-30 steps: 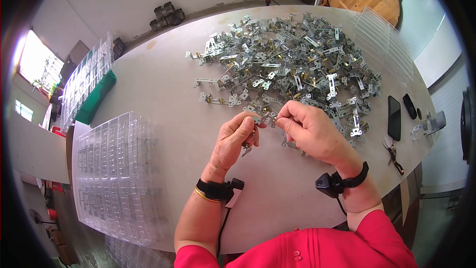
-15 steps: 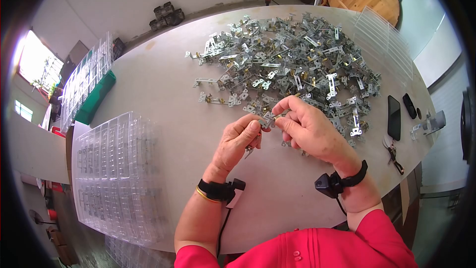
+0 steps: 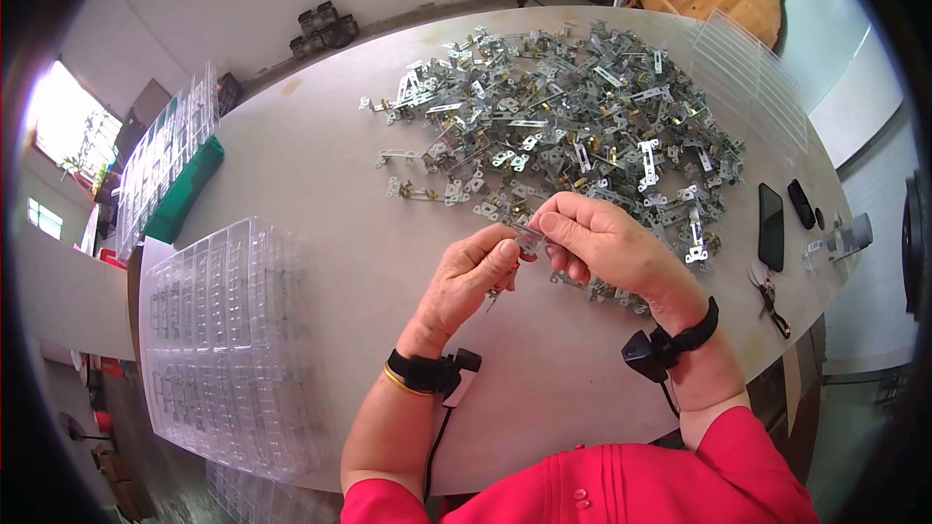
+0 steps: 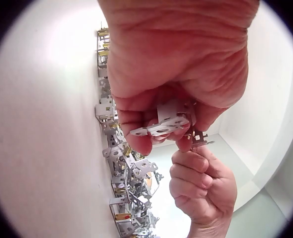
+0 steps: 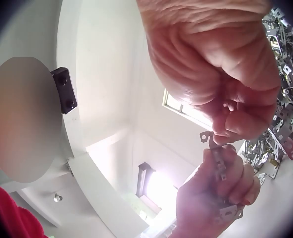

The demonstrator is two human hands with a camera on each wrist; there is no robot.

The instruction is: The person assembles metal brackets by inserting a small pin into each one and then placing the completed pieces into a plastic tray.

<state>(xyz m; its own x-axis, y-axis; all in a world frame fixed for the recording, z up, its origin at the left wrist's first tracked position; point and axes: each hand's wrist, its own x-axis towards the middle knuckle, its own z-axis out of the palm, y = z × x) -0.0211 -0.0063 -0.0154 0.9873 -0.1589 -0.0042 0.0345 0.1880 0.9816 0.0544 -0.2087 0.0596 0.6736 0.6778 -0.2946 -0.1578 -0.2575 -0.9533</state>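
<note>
Over the near edge of the pile, my left hand (image 3: 469,275) holds small silvery metal brackets in curled fingers. In the left wrist view one bracket (image 4: 164,126) with holed tabs sticks out below the palm, and a second bracket (image 4: 201,139) shows beside the fingertips. My right hand (image 3: 607,243) meets the left from the right, thumb and fingertips pinching at the end of a bracket. From the right wrist, that narrow bracket (image 5: 219,161) runs from the right fingertips (image 5: 226,134) down along the left fingers. Another bracket piece (image 5: 229,213) shows lower in the left palm.
A large heap of metal brackets (image 3: 573,116) spreads across the table (image 3: 388,408). Clear plastic trays (image 3: 223,330) are stacked at the left, a green bin (image 3: 184,189) beyond. A phone (image 3: 771,228), snips (image 3: 769,301) and a clear grid tray (image 3: 752,78) lie at the right.
My right hand has turned over from its raised-index pose, its thumb now on top at the bracket's end. The left hand has shifted slightly right and down, keeping its hold.
</note>
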